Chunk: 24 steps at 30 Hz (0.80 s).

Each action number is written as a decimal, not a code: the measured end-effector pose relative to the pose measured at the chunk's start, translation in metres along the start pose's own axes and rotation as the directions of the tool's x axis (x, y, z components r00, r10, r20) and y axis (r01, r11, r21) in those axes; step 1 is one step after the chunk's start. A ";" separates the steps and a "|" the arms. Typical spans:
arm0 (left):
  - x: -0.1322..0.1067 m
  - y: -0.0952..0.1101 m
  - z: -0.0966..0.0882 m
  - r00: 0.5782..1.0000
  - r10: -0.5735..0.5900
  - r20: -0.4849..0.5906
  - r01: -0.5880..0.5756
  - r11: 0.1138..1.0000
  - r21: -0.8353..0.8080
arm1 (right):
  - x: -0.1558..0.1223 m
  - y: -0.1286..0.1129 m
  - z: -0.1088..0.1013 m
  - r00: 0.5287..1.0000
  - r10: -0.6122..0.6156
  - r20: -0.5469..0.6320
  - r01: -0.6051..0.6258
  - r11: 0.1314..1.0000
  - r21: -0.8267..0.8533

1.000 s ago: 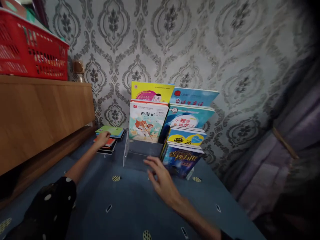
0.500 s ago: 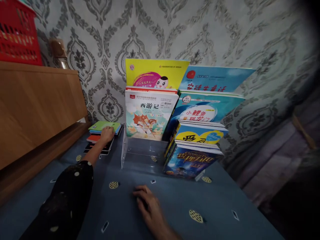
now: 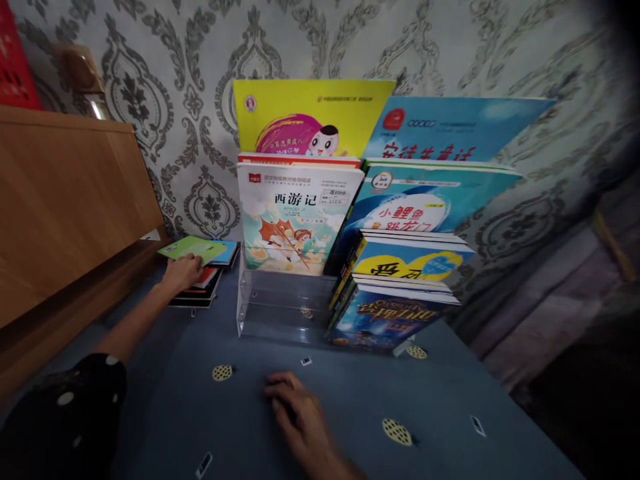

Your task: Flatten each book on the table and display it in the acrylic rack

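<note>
My left hand (image 3: pixel 185 272) grips the near edge of a thin green book (image 3: pixel 193 249) on top of a small stack. The green book sits askew, its left end jutting out past the blue book (image 3: pixel 228 253) beneath. Lower in the stack are a red book (image 3: pixel 207 277) and dark books (image 3: pixel 197 301). My right hand (image 3: pixel 300 417) rests on the tablecloth with bent fingers, the thumb apart from them and nothing held. Ahead of it stands a clear acrylic book rack (image 3: pixel 273 308); its front left section has no book in it.
Upright books fill the rack's other steps, including a white picture-cover book (image 3: pixel 295 220), a yellow book (image 3: pixel 310 100) and a dark blue book (image 3: pixel 383 320). A wooden cabinet (image 3: pixel 75 200) borders the left side, bearing a red basket (image 3: pixel 17 67). Patterned wallpaper (image 3: pixel 200 80) lies behind.
My left hand has moved left, and the green book has slid left with it, uncovering more of the blue book. My right hand stays in place. The view has shifted slightly.
</note>
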<state>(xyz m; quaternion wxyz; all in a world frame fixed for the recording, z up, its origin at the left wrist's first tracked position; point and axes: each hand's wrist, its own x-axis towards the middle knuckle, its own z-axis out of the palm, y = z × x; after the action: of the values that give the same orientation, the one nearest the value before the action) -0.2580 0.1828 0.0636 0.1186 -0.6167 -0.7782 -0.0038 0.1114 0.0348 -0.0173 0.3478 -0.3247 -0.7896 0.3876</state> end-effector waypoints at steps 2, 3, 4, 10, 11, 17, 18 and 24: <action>0.001 -0.005 -0.001 1.000 0.005 0.012 -0.006 1.000 0.019 | 0.000 0.000 0.001 1.000 0.008 -0.007 -0.008 1.000 0.001; 0.003 -0.005 -0.001 1.000 0.002 0.016 -0.002 1.000 0.026 | 0.000 0.000 0.001 1.000 0.009 -0.008 -0.009 1.000 0.004; 0.005 -0.004 0.000 1.000 -0.007 0.018 0.006 0.999 0.033 | 0.001 -0.001 0.001 1.000 0.010 -0.003 -0.010 1.000 0.008; 0.012 0.016 0.008 0.999 -0.050 -0.004 0.051 0.996 0.078 | 0.002 -0.006 -0.002 0.999 0.022 0.040 -0.023 1.000 0.012; 0.010 0.018 0.008 0.999 -0.043 -0.011 0.043 0.995 0.086 | 0.002 -0.005 -0.002 0.999 0.023 0.042 -0.023 1.000 0.013; -0.023 0.019 0.001 0.999 0.037 -0.034 -0.032 0.989 0.145 | 0.002 0.001 0.002 0.999 0.016 0.031 -0.016 1.000 0.019; -0.031 0.019 0.000 0.998 0.050 -0.036 -0.044 0.987 0.156 | 0.003 0.002 0.002 1.000 0.012 0.028 -0.013 1.000 0.017; -0.093 0.019 -0.003 0.993 0.113 -0.038 -0.103 0.972 0.210 | 0.005 0.003 0.004 0.999 -0.032 0.000 0.032 0.999 0.025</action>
<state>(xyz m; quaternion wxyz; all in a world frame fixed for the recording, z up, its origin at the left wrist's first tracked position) -0.2196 0.0973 0.0463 0.2017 -0.6420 -0.7366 0.0684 0.1063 0.0386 -0.0201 0.3577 -0.3077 -0.7899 0.3918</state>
